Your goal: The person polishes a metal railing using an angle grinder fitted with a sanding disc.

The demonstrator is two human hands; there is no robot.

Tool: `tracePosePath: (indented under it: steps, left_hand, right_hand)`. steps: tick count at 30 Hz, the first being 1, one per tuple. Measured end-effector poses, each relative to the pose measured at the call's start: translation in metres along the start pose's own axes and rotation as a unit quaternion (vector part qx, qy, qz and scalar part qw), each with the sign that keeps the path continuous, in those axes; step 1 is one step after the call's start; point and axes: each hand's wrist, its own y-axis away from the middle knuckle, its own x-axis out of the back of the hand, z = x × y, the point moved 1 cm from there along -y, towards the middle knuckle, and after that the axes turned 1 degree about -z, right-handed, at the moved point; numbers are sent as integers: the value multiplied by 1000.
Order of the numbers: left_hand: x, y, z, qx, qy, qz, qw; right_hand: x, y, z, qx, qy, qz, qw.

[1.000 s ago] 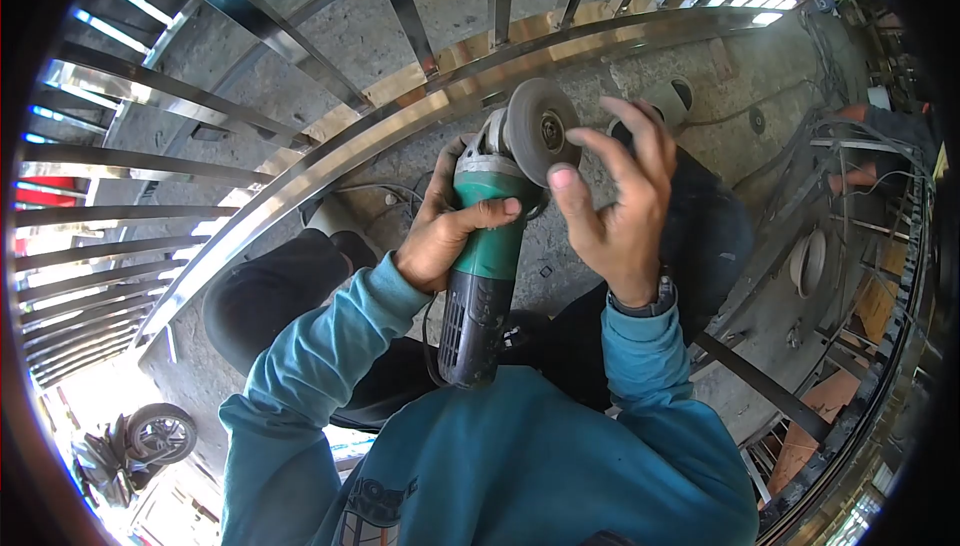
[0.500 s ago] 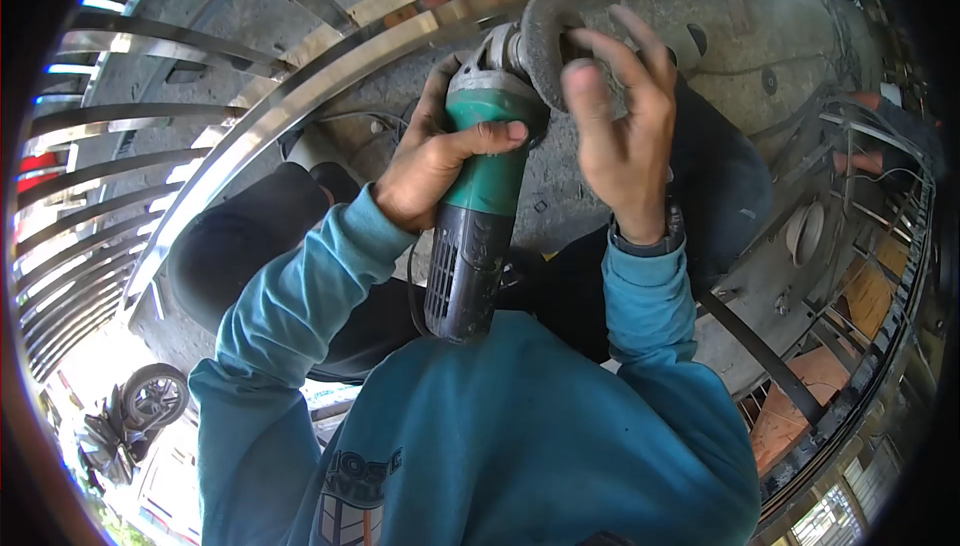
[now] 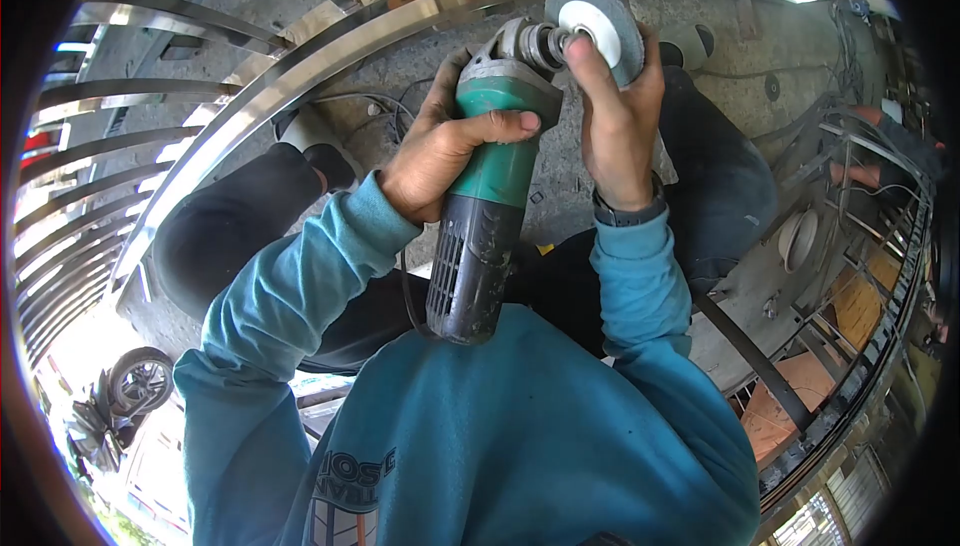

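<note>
My left hand (image 3: pixel 440 151) is wrapped round the upper body of a green and black angle grinder (image 3: pixel 490 181), its thumb lying across the green housing. The tool is held upright in front of my chest, metal head at the top. In my right hand (image 3: pixel 622 126) is a round grey sanding disc (image 3: pixel 628 34) with a white centre. The right thumb presses at the disc's hub, and the fingers go behind it, mostly hidden. The hub is right at the grinder's spindle (image 3: pixel 548 45). The disc's pale face is tilted toward me.
A curved metal rail with bars (image 3: pixel 300 76) runs round the front and left. My knees (image 3: pixel 225 226) are bent on either side. A metal frame (image 3: pixel 850 276) stands at right, with another person's arm (image 3: pixel 860 174) beyond it. A motorcycle wheel (image 3: pixel 141 381) shows lower left.
My right hand, fingers spread beside the disc before, has closed on it. The disc has turned from nearly edge-on to show its white centre, and has shifted slightly right.
</note>
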Motion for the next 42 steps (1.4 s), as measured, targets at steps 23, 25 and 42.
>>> tracePosePath:
  steps: [23, 25, 42]
  left_hand:
    - [40, -4, 10, -7, 192, -112, 975]
    - [44, -4, 8, -2, 204, -103, 974]
    - [17, 7, -1, 55, 127, -101, 985]
  right_hand:
    - [164, 31, 331, -209, 523, -5, 826]
    - [189, 34, 410, -132, 489, -135, 852]
    - [80, -113, 18, 29, 643, -106, 758]
